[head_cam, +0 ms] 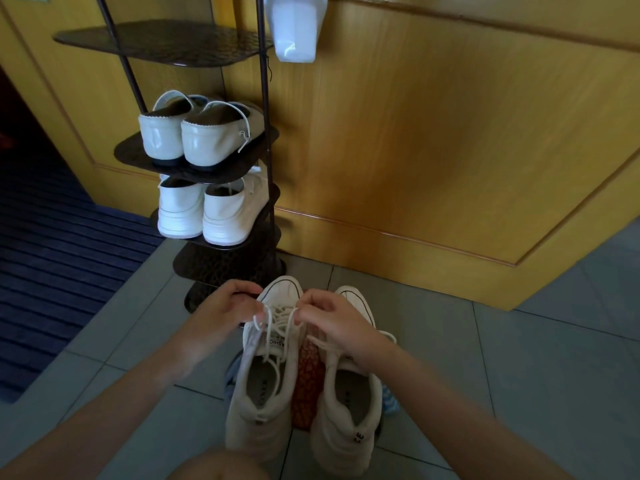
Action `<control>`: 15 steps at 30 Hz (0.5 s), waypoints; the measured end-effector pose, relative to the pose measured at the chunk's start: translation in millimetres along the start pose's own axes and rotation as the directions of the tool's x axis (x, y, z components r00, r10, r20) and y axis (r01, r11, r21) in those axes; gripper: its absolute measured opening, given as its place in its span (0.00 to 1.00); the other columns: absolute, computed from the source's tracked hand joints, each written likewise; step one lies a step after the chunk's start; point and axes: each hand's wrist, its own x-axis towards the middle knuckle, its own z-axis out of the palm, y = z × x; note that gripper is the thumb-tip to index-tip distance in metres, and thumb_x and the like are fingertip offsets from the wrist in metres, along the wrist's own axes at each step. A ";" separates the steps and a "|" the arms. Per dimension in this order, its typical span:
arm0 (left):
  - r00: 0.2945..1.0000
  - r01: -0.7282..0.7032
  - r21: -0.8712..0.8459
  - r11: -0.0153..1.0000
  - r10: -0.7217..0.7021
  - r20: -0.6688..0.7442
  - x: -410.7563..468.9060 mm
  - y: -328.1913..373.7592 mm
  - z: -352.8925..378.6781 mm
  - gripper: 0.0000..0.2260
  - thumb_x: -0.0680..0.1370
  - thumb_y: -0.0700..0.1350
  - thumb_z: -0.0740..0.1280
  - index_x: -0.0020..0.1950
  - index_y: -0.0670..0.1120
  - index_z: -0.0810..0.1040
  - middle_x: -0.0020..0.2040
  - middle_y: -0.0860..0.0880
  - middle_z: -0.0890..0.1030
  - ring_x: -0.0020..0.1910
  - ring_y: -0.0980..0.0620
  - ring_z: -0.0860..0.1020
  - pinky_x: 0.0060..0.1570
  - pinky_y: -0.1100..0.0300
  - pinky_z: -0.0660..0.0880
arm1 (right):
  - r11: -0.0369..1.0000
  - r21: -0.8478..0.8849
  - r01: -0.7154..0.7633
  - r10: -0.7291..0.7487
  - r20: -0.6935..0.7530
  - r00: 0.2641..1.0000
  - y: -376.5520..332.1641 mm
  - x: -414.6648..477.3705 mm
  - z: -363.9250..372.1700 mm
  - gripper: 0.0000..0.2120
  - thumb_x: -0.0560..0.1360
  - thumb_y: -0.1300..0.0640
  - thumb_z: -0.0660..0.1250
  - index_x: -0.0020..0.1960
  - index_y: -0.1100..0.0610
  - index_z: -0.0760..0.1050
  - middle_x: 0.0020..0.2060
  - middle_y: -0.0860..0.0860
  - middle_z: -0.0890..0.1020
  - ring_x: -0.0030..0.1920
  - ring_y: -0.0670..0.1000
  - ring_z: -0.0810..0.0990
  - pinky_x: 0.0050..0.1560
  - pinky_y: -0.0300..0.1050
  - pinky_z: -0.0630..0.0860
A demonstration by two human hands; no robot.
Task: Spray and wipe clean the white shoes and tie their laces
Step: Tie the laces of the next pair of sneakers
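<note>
Two white sneakers stand side by side on the tiled floor, toes pointing away from me. Over the left sneaker (258, 393) both hands work its white laces (277, 318). My left hand (221, 311) pinches a lace loop on the left side of the tongue. A second lace strand is pinched by my right hand (334, 318), just above the gap between the shoes. The right sneaker (349, 403) lies partly under my right wrist, its laces mostly hidden.
A dark metal shoe rack (266, 140) stands ahead against the wooden wall, with two pairs of white shoes (197, 136) on its shelves. An orange patterned cloth (306, 386) lies between the sneakers. A white bottle (294, 26) hangs at the top. A dark blue mat (52, 258) lies left.
</note>
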 end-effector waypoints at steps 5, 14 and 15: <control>0.977 0.138 -0.108 0.985 -0.118 0.176 6.6 9.0 1.1 0.30 0.52 0.56 0.79 0.52 0.47 0.82 0.42 0.47 0.84 0.47 0.50 0.82 0.52 0.61 0.74 | 0.994 0.074 -0.081 0.077 0.057 0.995 -0.1 8.0 -2.5 0.05 0.69 0.53 0.65 0.40 0.55 0.73 0.34 0.54 0.69 0.37 0.53 0.65 0.41 0.45 0.63; 0.986 0.079 -0.165 0.983 -0.053 0.158 2.0 4.9 -0.6 0.23 0.57 0.59 0.79 0.47 0.50 0.83 0.38 0.51 0.78 0.31 0.58 0.72 0.31 0.70 0.70 | 0.995 0.089 0.047 -0.058 0.122 0.991 -6.8 7.7 -11.6 0.11 0.78 0.54 0.63 0.44 0.61 0.77 0.34 0.51 0.77 0.38 0.46 0.73 0.46 0.42 0.70; 0.989 0.071 -0.256 0.964 -0.034 0.143 2.2 3.1 -1.2 0.26 0.53 0.59 0.80 0.47 0.50 0.83 0.40 0.50 0.80 0.32 0.58 0.73 0.33 0.69 0.72 | 0.981 0.187 0.050 -0.070 0.101 0.992 -6.5 7.9 -13.9 0.11 0.79 0.54 0.60 0.43 0.60 0.75 0.34 0.49 0.76 0.38 0.46 0.72 0.45 0.43 0.67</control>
